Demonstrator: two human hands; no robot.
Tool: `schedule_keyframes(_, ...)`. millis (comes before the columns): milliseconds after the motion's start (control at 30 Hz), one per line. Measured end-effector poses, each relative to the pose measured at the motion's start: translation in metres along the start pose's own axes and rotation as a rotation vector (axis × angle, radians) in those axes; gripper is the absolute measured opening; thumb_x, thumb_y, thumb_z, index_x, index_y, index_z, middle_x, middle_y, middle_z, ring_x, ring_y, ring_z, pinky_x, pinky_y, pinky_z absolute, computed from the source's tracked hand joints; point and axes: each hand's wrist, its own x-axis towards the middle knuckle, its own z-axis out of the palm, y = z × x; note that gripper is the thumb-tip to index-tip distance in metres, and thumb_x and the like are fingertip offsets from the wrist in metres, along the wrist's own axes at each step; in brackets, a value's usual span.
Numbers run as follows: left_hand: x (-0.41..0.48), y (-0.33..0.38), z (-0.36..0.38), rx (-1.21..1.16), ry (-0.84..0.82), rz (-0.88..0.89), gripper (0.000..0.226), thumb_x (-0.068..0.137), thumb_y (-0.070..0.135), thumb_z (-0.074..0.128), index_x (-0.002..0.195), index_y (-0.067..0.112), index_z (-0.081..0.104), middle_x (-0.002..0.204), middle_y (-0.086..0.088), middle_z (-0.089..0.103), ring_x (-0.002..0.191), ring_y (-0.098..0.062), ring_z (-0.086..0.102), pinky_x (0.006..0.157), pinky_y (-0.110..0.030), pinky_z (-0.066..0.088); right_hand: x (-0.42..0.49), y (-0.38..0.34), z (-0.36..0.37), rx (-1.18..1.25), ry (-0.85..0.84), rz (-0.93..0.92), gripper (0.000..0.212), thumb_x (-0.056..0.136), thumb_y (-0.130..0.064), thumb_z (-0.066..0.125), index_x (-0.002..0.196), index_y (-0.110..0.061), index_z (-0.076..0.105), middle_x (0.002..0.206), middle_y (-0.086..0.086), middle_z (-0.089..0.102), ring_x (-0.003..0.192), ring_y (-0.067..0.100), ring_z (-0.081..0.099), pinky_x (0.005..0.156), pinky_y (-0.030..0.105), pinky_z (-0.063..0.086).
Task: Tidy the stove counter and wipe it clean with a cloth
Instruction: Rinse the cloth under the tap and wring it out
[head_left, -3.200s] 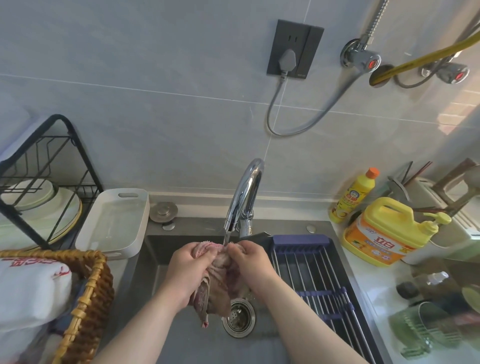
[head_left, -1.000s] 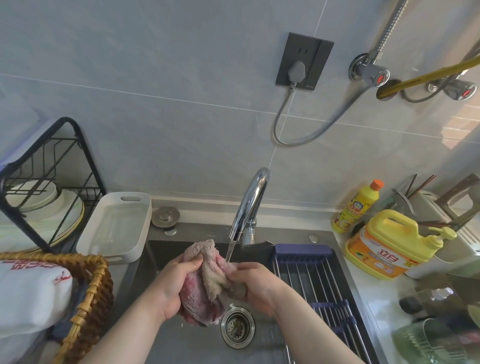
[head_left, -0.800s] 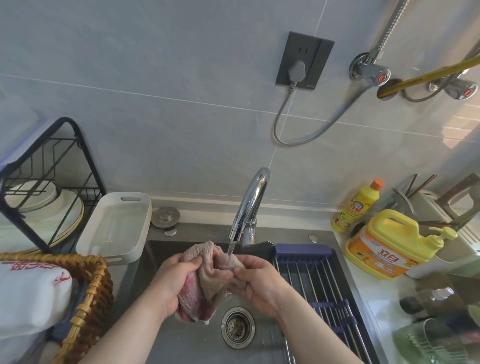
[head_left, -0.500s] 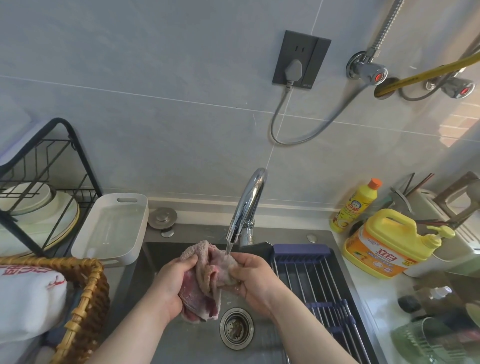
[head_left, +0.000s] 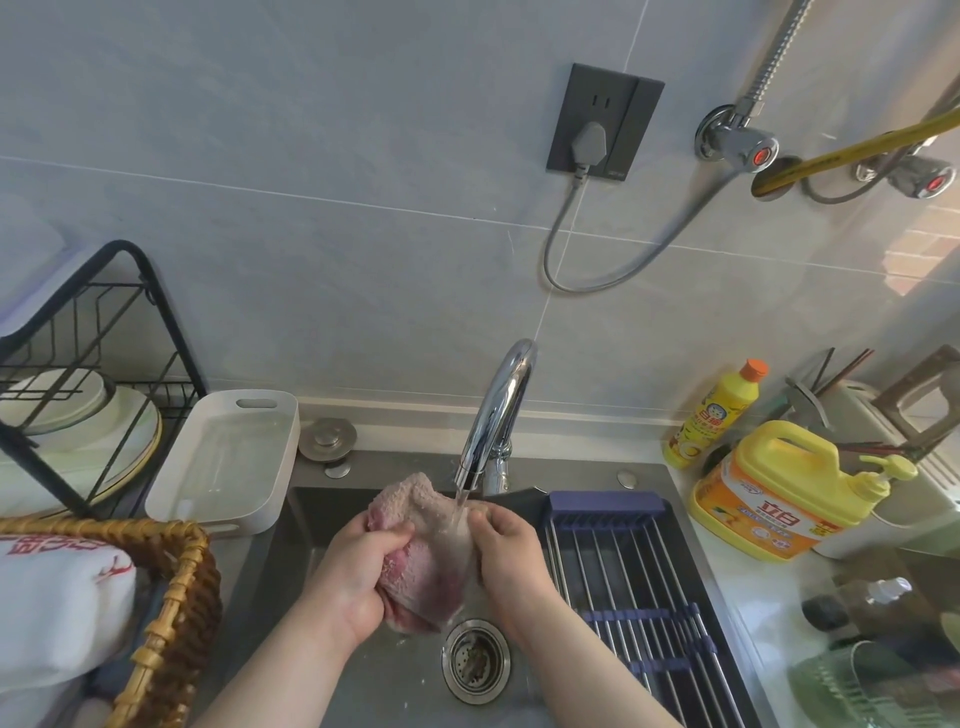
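A wet pink cloth (head_left: 423, 566) is bunched between both hands over the steel sink (head_left: 363, 691), just above the drain (head_left: 475, 660). My left hand (head_left: 356, 577) grips its left side with curled fingers. My right hand (head_left: 506, 558) holds the right side. Water runs from the chrome tap (head_left: 496, 415) onto the cloth's top right part.
A blue roll-up drying rack (head_left: 639, 587) covers the sink's right part. Right counter: large yellow detergent jug (head_left: 779, 493), small yellow bottle (head_left: 719, 415), knife holder. Left: white tray (head_left: 228, 467), black dish rack (head_left: 88, 384) with plates, wicker basket (head_left: 166, 623).
Both hands keep kneading the cloth under the running water. The cloth is bunched tighter than a second ago, and my left hand has closed further round it.
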Motion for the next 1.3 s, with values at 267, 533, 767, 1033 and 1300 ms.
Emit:
schedule_keyframes(267,-0.008,-0.007,0.006,-0.023,-0.015,0.028,0.012,0.088,-0.003,0.06,0.099,0.002,0.064,0.08,-0.019,0.072,0.079,-0.035,0.068,0.081,-0.047,0.053,-0.007,-0.006,0.011,-0.074,-0.033,-0.02,0.039,0.096,-0.04,0.058,0.08,-0.005,0.062,0.074,0.004,0.066,0.073,0.016,0.062,0.073,0.036,0.055)
schedule_keyframes(533,0.001,-0.008,-0.005,-0.026,0.12,-0.037,0.005,0.095,0.016,0.057,0.098,0.012,0.059,0.092,-0.022,0.066,0.078,-0.038,0.063,0.077,-0.069,0.043,-0.008,-0.004,0.001,0.231,-0.233,0.122,0.024,0.101,-0.006,0.045,0.1,0.004,0.068,0.076,0.023,0.064,0.052,0.027,0.056,0.051,0.036,0.047)
schedule_keyframes(767,0.002,-0.006,-0.014,0.04,0.134,-0.08,0.01,0.091,0.02,0.063,0.099,0.014,0.062,0.098,-0.021,0.07,0.092,-0.045,0.065,0.076,-0.068,0.047,-0.012,-0.007,0.003,0.37,-0.286,0.162,0.023,0.096,0.007,0.046,0.104,0.01,0.067,0.084,0.021,0.068,0.066,0.025,0.063,0.058,0.032,0.055)
schedule_keyframes(1033,0.0,-0.02,-0.005,0.287,0.109,0.0,0.023,0.088,0.016,0.065,0.109,0.007,0.061,0.095,-0.013,0.071,0.089,-0.027,0.065,0.083,-0.041,0.053,-0.014,-0.016,0.003,0.317,-0.069,0.121,0.029,0.095,-0.02,0.062,0.094,0.008,0.068,0.085,0.026,0.065,0.077,0.033,0.06,0.073,0.043,0.049)
schedule_keyframes(1300,-0.023,-0.042,0.006,0.265,-0.174,0.147,0.073,0.094,0.049,0.038,0.075,-0.019,0.059,0.069,-0.041,0.059,0.063,-0.041,0.055,0.057,-0.039,0.043,-0.023,-0.011,-0.003,0.268,-0.319,0.039,0.026,0.097,-0.015,0.054,0.099,0.008,0.065,0.072,0.027,0.06,0.053,0.031,0.058,0.053,0.035,0.049)
